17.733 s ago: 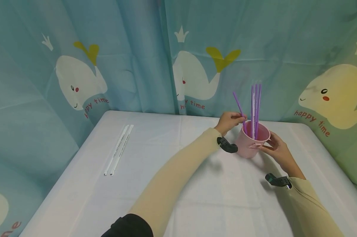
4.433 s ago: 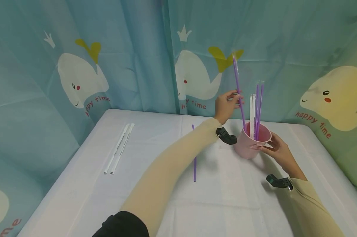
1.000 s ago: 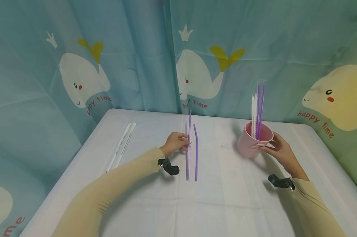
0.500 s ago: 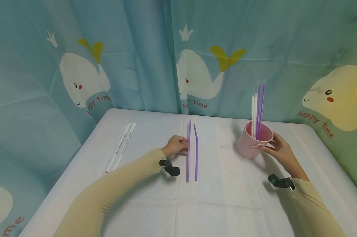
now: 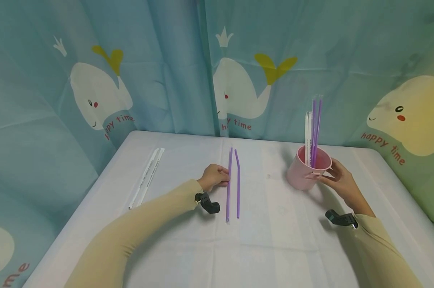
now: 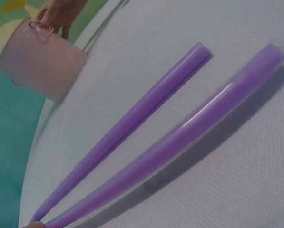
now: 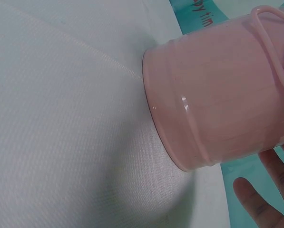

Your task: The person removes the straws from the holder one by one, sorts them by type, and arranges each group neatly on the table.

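Note:
My left hand (image 5: 214, 176) pinches a purple straw (image 5: 228, 200) in a clear wrapper, low over the white table at its middle. In the left wrist view only a fingertip (image 6: 36, 223) shows at the straw's far end. Just right of it lies a second purple straw (image 5: 238, 192), bare-looking, with a bent top. My right hand (image 5: 341, 182) grips the side of a pink bucket (image 5: 300, 176) by the rim, thumb in front. Purple straws (image 5: 316, 124) and white-wrapped straws (image 5: 308, 136) stand upright in the bucket.
Two white-wrapped straws (image 5: 146, 178) lie side by side, slanted, on the left of the table (image 5: 260, 248). A blue-green curtain (image 5: 173, 80) with whale prints hangs behind the table's back edge.
Over the last seconds, my left hand has taken a wrapped purple straw from the bucket to mid-table and lowered it beside the bent one. My right hand stays on the bucket.

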The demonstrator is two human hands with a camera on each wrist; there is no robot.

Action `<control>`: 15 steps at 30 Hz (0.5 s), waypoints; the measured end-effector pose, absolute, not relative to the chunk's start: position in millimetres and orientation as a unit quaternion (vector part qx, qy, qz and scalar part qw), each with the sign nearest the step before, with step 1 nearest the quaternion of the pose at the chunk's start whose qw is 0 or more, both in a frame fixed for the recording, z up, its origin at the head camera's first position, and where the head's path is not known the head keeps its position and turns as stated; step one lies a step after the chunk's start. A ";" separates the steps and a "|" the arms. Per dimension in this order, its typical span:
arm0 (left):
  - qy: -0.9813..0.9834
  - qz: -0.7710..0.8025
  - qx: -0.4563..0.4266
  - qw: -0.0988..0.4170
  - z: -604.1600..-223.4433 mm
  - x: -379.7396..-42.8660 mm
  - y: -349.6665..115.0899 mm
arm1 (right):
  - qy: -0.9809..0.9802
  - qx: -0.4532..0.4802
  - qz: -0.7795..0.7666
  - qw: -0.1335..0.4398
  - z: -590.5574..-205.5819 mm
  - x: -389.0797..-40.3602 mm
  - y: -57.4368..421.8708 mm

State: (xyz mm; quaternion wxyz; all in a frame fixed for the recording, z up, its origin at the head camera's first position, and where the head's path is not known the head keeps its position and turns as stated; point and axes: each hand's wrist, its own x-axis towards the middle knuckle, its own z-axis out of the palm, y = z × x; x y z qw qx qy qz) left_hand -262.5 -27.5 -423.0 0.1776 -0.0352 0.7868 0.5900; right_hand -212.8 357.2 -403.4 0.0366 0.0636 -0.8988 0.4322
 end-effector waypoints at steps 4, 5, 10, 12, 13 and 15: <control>0.791 0.587 -0.033 0.170 -422.6 -263.3 -26.1 | -0.899 0.062 0.432 0.036 -401.9 -214.0 357.1; 0.792 0.586 -0.032 0.167 -422.9 -263.5 -26.0 | -0.899 0.061 0.433 0.036 -401.8 -214.3 357.0; 0.799 0.578 -0.031 0.160 -424.8 -263.5 -25.1 | -0.891 0.072 0.447 0.045 -403.8 -214.1 356.2; 0.802 0.575 -0.032 0.159 -425.5 -262.9 -24.4 | -0.884 0.082 0.456 0.052 -405.7 -213.2 356.5; 0.804 0.573 -0.031 0.158 -425.7 -262.8 -24.1 | -0.882 0.086 0.459 0.055 -406.1 -212.9 356.8; 0.806 0.570 -0.031 0.156 -425.9 -262.7 -23.7 | -0.881 0.089 0.460 0.058 -406.6 -212.1 356.9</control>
